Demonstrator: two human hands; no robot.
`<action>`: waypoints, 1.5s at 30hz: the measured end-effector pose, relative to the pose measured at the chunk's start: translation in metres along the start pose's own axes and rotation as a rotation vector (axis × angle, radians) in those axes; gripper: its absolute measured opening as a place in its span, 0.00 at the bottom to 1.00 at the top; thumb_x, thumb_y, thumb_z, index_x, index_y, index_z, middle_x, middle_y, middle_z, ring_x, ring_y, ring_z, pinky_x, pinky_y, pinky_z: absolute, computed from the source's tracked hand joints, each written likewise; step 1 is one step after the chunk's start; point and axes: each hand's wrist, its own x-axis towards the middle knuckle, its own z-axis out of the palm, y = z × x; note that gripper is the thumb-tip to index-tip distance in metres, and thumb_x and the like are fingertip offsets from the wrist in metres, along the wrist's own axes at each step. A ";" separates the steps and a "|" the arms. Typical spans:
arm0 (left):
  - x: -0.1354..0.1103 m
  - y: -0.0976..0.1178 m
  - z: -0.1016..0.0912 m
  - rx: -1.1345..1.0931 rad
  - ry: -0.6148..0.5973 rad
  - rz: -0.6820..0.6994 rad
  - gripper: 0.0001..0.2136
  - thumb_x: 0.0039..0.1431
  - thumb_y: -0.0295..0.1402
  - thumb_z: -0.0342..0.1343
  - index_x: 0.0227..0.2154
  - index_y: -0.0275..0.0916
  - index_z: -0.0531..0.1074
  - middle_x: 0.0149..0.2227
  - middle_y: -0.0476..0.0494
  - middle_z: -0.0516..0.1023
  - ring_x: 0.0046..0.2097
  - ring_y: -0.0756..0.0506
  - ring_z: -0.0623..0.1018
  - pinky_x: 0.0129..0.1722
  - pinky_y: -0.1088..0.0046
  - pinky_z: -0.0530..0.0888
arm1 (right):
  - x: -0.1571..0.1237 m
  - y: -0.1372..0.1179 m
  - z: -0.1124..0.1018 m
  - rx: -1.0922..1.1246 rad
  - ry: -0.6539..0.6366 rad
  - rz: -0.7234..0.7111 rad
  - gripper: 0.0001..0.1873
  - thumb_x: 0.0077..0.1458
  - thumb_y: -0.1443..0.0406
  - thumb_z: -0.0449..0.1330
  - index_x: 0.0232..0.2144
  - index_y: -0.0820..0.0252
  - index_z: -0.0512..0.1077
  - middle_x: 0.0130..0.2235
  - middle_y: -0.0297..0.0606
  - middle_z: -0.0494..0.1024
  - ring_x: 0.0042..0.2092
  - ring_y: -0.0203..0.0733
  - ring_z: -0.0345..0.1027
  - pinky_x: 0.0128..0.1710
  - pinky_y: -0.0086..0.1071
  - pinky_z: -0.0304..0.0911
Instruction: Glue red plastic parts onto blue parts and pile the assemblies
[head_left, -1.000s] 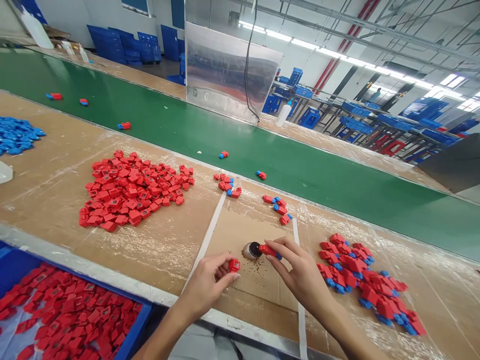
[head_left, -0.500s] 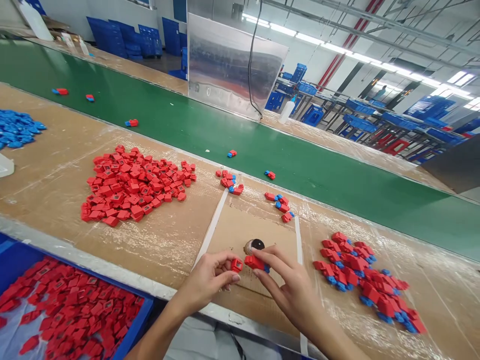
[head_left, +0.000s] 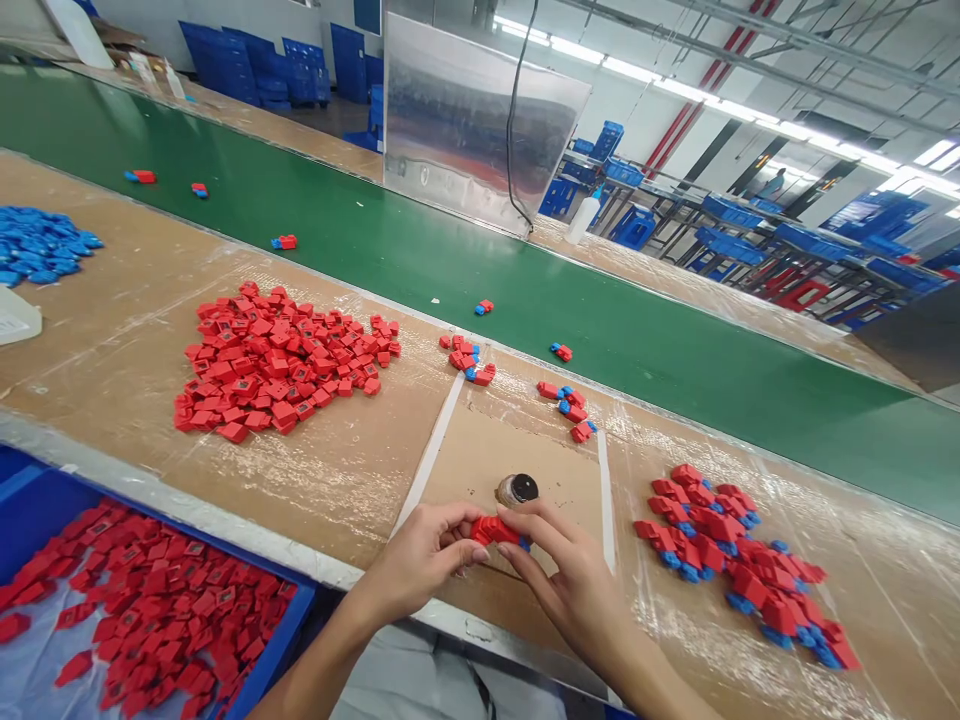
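Left hand (head_left: 420,560) curls narrow around the red part (head_left: 491,531), just below the jar (head_left: 517,489), wrist low and angled in from lower left. Right hand (head_left: 570,585) pinches the same part from the other side, fingers bent, blue tip (head_left: 524,545) showing beside them. Red pile (head_left: 277,365) lies left of the jar, red-and-blue pile (head_left: 720,548) right, blue bin (head_left: 296,615) of red pieces lower left.

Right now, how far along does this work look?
Looks done: the red-and-blue pieces heaped at right. In hand: a red piece, pinched between left hand and right hand. Remaining: the loose red heap, the blue heap beyond it, and the blue crate of red parts.
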 end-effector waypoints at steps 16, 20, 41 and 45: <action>-0.003 0.015 -0.004 0.205 -0.068 -0.038 0.11 0.59 0.30 0.52 0.42 0.37 0.76 0.31 0.48 0.74 0.32 0.50 0.69 0.31 0.77 0.66 | -0.012 -0.008 0.022 0.015 0.056 0.028 0.09 0.65 0.68 0.52 0.44 0.58 0.71 0.39 0.42 0.75 0.38 0.42 0.71 0.36 0.32 0.69; -0.003 0.030 -0.026 0.109 -0.109 -0.180 0.31 0.50 0.31 0.61 0.59 0.40 0.62 0.35 0.47 0.76 0.35 0.48 0.73 0.37 0.73 0.71 | -0.019 -0.001 0.003 -0.017 0.175 0.075 0.11 0.67 0.64 0.52 0.48 0.57 0.70 0.41 0.42 0.77 0.41 0.43 0.73 0.39 0.32 0.70; 0.049 0.067 -0.170 1.375 0.556 -0.421 0.15 0.62 0.40 0.41 0.42 0.40 0.68 0.31 0.33 0.79 0.35 0.31 0.79 0.32 0.65 0.67 | 0.009 0.189 -0.170 -0.632 0.199 0.450 0.22 0.65 0.54 0.48 0.53 0.60 0.68 0.50 0.46 0.72 0.49 0.50 0.70 0.49 0.41 0.65; 0.038 0.070 -0.170 1.247 0.540 -0.315 0.14 0.55 0.47 0.49 0.33 0.43 0.71 0.25 0.42 0.77 0.32 0.36 0.78 0.30 0.69 0.66 | 0.119 0.230 -0.158 -0.601 0.098 0.626 0.19 0.67 0.62 0.49 0.55 0.65 0.67 0.52 0.50 0.71 0.48 0.45 0.70 0.50 0.35 0.63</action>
